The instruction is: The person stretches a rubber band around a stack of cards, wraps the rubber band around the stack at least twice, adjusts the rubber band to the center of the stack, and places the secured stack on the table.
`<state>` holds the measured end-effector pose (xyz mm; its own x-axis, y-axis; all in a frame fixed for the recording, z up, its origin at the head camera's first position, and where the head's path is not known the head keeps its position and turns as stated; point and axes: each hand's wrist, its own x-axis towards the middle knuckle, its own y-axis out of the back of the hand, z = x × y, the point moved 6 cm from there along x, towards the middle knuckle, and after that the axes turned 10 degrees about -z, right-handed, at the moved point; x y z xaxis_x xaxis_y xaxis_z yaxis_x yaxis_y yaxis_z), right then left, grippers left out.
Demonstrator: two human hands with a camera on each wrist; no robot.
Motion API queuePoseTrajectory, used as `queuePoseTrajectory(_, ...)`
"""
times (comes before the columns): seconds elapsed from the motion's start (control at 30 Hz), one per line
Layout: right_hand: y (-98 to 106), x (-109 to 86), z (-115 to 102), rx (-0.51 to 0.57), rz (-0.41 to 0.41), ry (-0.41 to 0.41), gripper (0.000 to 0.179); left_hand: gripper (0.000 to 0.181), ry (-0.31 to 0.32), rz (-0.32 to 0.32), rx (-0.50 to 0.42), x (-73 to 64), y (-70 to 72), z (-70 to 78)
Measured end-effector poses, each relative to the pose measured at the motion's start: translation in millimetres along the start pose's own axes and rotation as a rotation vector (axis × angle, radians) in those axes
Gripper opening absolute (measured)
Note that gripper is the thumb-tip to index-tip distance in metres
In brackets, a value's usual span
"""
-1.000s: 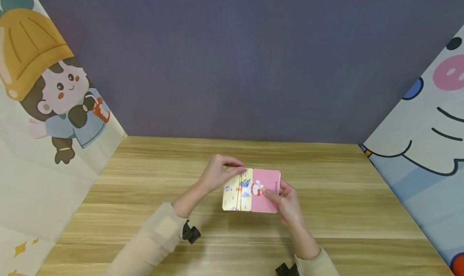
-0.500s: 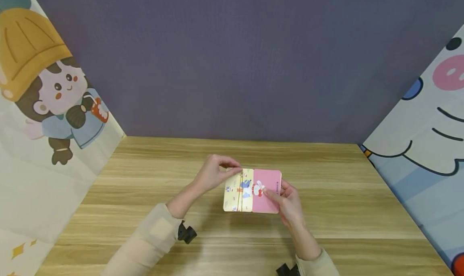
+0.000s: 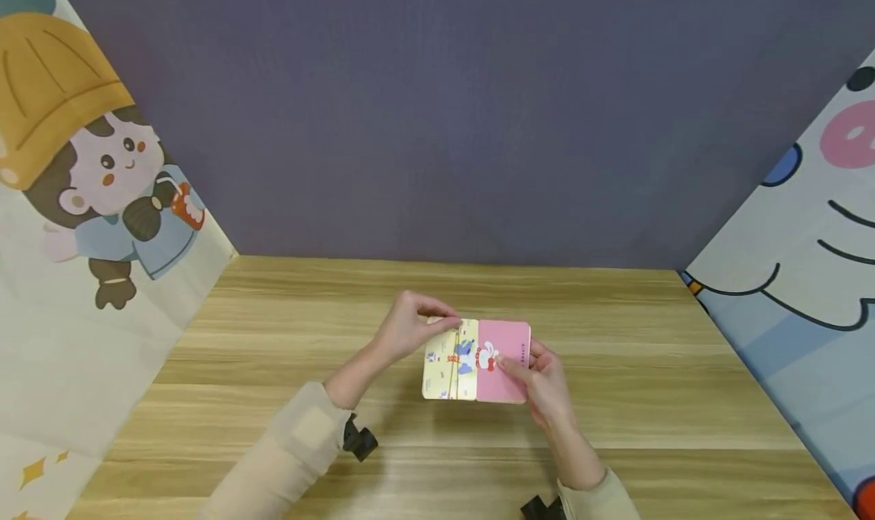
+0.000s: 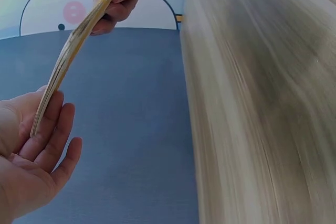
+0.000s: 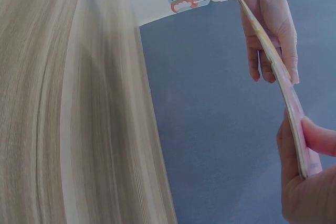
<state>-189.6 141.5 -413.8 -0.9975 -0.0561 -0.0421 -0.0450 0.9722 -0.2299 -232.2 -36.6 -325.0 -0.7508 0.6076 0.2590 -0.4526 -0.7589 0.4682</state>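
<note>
A small notebook (image 3: pixel 504 383), pale yellow on its left part and pink on its right, is held above the wooden table in the head view. A white rabbit and a blue figure are printed on it. My left hand (image 3: pixel 403 329) pinches its upper edge on the yellow part. At the pink end, my right hand (image 3: pixel 548 387) grips it, thumb on the front and fingers behind. In the left wrist view the notebook (image 4: pixel 65 59) shows edge-on, slightly bowed, with thin page layers. The right wrist view also shows the notebook (image 5: pixel 283 85) from its edge.
Below the hands spreads the wood-grain table (image 3: pixel 307 300). A dark grey-blue panel (image 3: pixel 437 125) rises along its far edge. Cartoon-printed sheets stand at the left side (image 3: pixel 41 338) and right side (image 3: pixel 807 368). Black wrist cameras sit at both cuffs.
My left hand slides slightly left along the notebook's upper edge, then back a little to the right. The notebook drifts slightly right and down; the right hand's grip looks the same.
</note>
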Motion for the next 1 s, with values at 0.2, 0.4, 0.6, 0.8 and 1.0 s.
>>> queuePoseTrajectory(0.2,-0.5,0.2,1.1,-0.038,0.006,-0.026,0.041,0.011,0.046,-0.009,-0.053,5.8,-7.2,-23.6)
queuePoseTrajectory(0.4,-8.4,1.1,4.9,-0.102,-0.036,-0.046,0.041,0.011,0.003,-0.096,0.012,12.3,-21.8,-29.0)
queuePoseTrajectory(0.6,-7.6,2.5,6.4,-0.068,-0.032,-0.042,0.043,0.012,0.021,-0.090,0.029,12.3,-20.6,-25.5)
queuePoseTrajectory(0.8,-5.1,2.2,3.8,-0.056,-0.028,-0.032,0.042,0.020,-0.022,-0.066,0.054,8.2,-11.8,-22.0)
queuePoseTrajectory(1.0,-3.8,0.8,1.0,-0.040,-0.023,-0.031,0.042,0.016,-0.013,-0.047,0.066,2.9,-3.3,-21.2)
